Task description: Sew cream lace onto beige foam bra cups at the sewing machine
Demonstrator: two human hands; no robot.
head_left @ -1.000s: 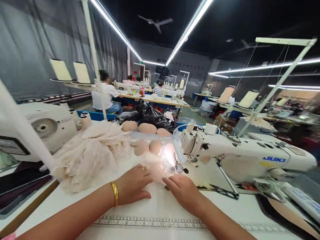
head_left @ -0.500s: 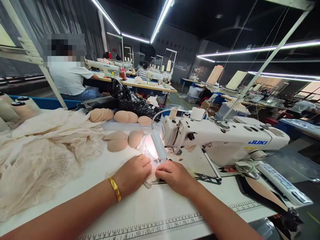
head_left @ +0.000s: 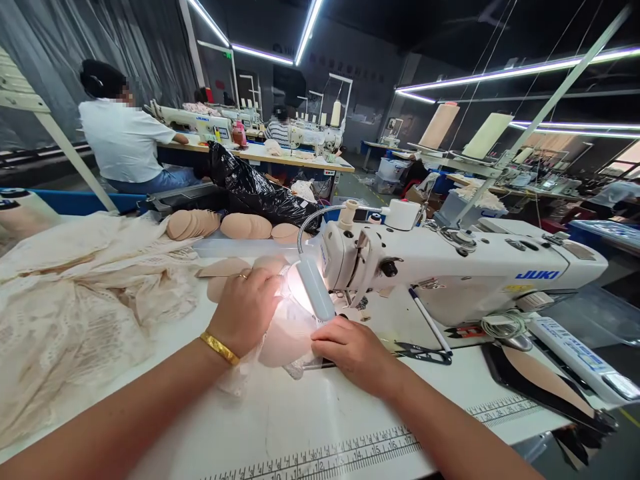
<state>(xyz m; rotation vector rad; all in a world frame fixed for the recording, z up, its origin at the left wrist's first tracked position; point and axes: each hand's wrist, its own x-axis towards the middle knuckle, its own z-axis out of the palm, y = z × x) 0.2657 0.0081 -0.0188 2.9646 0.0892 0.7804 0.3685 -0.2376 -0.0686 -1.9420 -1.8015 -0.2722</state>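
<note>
Sheer off-white lace fabric (head_left: 235, 379) lies under the needle area of a white sewing machine (head_left: 465, 267), with a beige oval pad (head_left: 285, 343) on it. My right hand (head_left: 353, 350) pinches the fabric at the pad's right edge, close to the needle. To the left, my left hand (head_left: 250, 303) reaches over the fabric, its fingers stretched toward the lit area; the fingertips are partly lost in glare. A lit grey lamp head (head_left: 317, 288) on a bendy neck hides the presser foot and needle from view.
Crumpled cream lace (head_left: 90, 320) covers the table's left side. Stacked beige pads (head_left: 246, 225) sit behind it. Black scissors-like snips (head_left: 425, 353) and a white pen (head_left: 430, 319) lie by the machine. A ruler strip (head_left: 350, 453) runs along the front edge. A co-worker (head_left: 123, 137) sits beyond.
My left hand has moved up and left, away from my right hand, and the beige pad now shows between them. My right hand stays by the needle. The view has shifted slightly.
</note>
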